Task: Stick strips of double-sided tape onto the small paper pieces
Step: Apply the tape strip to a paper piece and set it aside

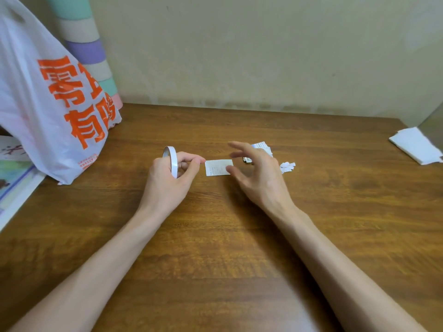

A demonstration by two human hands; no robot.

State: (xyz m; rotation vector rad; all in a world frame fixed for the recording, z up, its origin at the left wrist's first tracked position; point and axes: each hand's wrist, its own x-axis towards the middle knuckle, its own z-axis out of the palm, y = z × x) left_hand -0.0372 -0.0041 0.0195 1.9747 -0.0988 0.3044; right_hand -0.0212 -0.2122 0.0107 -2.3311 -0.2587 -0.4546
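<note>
Small paper piece (217, 167) is noted flat on the table (239, 236), between the hands. Tape roll (172, 161) is held upright in the left hand (165, 185), fingers curled round it. Right hand (259, 176) is spread wide, nothing grasped, thumb just beside the piece's right edge. Piece is judged light, thin and easily shifted, so it is best pinned at one edge. Tape is judged limp and tacky.

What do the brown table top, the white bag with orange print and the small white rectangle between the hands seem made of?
The brown table top looks like wood or wood-look laminate: grain streaks, soft sheen. The white bag with orange print looks like thin plastic film: translucent, crinkled, glossy. The small white rectangle looks like matte paper: flat, faint print.
</note>
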